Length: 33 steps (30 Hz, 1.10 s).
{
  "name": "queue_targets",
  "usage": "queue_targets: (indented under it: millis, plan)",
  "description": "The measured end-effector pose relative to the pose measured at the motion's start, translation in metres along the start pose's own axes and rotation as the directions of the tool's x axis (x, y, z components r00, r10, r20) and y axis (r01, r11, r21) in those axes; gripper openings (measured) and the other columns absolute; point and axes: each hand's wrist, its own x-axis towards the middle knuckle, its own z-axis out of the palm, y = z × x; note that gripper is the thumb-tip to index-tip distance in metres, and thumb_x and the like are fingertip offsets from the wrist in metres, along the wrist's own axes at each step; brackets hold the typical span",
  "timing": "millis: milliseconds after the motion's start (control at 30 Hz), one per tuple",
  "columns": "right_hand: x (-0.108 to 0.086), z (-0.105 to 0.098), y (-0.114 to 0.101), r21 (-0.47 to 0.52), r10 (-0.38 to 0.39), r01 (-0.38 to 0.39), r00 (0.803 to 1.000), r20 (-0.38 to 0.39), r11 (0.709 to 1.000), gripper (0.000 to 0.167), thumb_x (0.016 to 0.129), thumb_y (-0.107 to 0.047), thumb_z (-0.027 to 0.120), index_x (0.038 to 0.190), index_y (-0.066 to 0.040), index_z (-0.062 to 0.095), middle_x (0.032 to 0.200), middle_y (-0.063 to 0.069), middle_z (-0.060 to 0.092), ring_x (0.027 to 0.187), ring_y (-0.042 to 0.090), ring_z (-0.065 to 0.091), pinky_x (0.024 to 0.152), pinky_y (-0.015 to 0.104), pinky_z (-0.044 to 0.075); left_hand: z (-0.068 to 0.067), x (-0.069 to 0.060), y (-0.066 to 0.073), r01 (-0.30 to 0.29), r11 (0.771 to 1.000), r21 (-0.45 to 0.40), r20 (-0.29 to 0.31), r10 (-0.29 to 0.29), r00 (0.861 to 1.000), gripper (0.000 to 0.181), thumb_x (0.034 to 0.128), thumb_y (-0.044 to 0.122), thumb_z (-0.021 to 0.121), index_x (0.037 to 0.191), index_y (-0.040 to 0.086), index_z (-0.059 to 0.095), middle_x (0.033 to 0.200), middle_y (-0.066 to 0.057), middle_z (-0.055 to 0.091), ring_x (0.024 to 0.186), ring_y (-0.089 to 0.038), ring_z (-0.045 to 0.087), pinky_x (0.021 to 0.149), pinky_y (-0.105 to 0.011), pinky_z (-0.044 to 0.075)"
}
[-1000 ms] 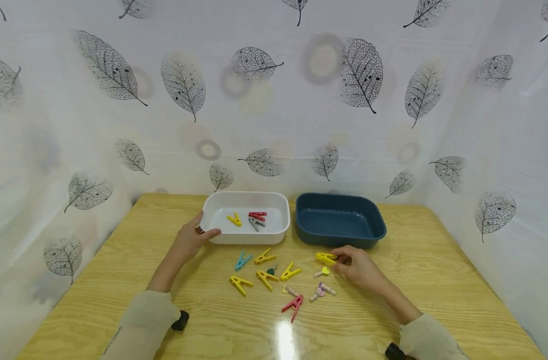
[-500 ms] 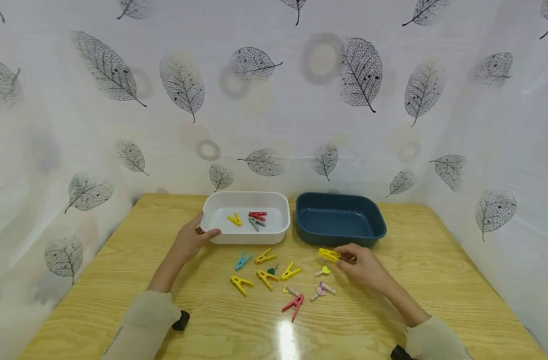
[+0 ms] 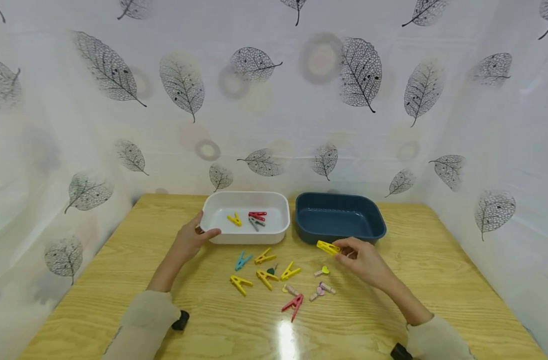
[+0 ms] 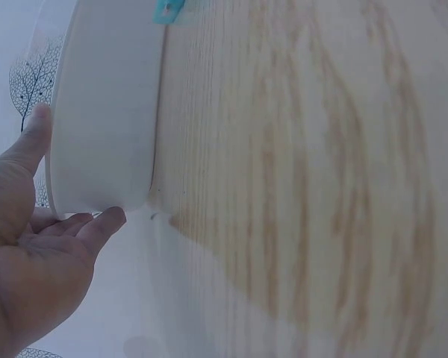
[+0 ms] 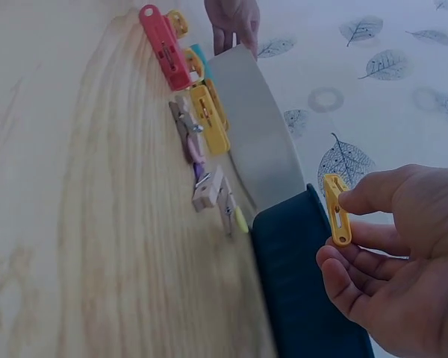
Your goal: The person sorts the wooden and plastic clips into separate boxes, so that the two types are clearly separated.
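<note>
My left hand (image 3: 188, 242) grips the left end of a white plastic tub (image 3: 247, 239), its thumb over the front rim. Inside that tub lie a yellow clothespin (image 3: 234, 219), a red clothespin (image 3: 258, 215) and a grey clothespin (image 3: 254, 223). Thumb and fingers of my right hand (image 3: 364, 262) pinch another yellow clothespin (image 3: 326, 247), held just in front of a dark blue tub (image 3: 310, 236). The right wrist view shows this pinched yellow clothespin (image 5: 337, 210) beside the blue tub's rim (image 5: 310, 195). In the left wrist view, fingers (image 4: 104, 227) touch the tub's end wall.
Several yellow clothespins (image 3: 290, 271), a blue one (image 3: 243, 260) and a pink-red one (image 3: 294, 305) lie on the wooden table (image 3: 220, 325). Small wooden pegs (image 3: 328, 288) with coloured ornaments lie near the right hand. A leaf-patterned curtain (image 3: 274, 125) stands behind the tubs.
My right hand has raised the yellow clothespin off the table and moved it slightly toward the blue tub. The left hand stays on the white tub.
</note>
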Motion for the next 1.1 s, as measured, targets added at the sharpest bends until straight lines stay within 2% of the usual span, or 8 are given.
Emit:
queue_targets:
  millis: [200,467,1100]
  plan:
    - [0.007,-0.001,-0.013,-0.008,0.002,-0.003,1.0,-0.028,1.0,0.027,0.097,-0.011,0.074,0.12,0.001,0.072,0.101,0.002,0.071,0.085,0.014,0.065,0.07,0.026,0.056,0.0,0.0,0.0,-0.005,1.0,-0.01,0.002,0.005,1.0,0.094,0.1003,0.034,0.07,0.162,-0.005,0.012,0.166,-0.03,0.016,0.148,-0.046,0.032,0.116,-0.052,0.038]
    - [0.021,0.001,-0.027,0.039,-0.004,0.005,1.0,-0.023,0.999,0.028,0.097,-0.014,0.074,0.121,0.001,0.071,0.101,0.004,0.072,0.084,0.014,0.066,0.068,0.025,0.056,0.001,0.001,0.001,0.0,1.0,-0.005,0.001,0.0,1.0,0.093,0.1004,0.033,0.07,0.161,-0.007,0.012,0.165,-0.031,0.016,0.148,-0.047,0.029,0.118,-0.052,0.035]
    - [0.064,0.024,-0.051,0.051,-0.018,0.019,0.999,-0.028,0.999,0.031,0.096,-0.016,0.076,0.123,0.0,0.072,0.101,0.006,0.072,0.084,0.018,0.065,0.07,0.029,0.056,-0.001,0.002,-0.001,0.003,1.0,-0.004,-0.002,-0.003,1.0,0.096,0.0993,0.037,0.071,0.162,-0.006,0.012,0.165,-0.031,0.017,0.148,-0.047,0.031,0.117,-0.053,0.036]
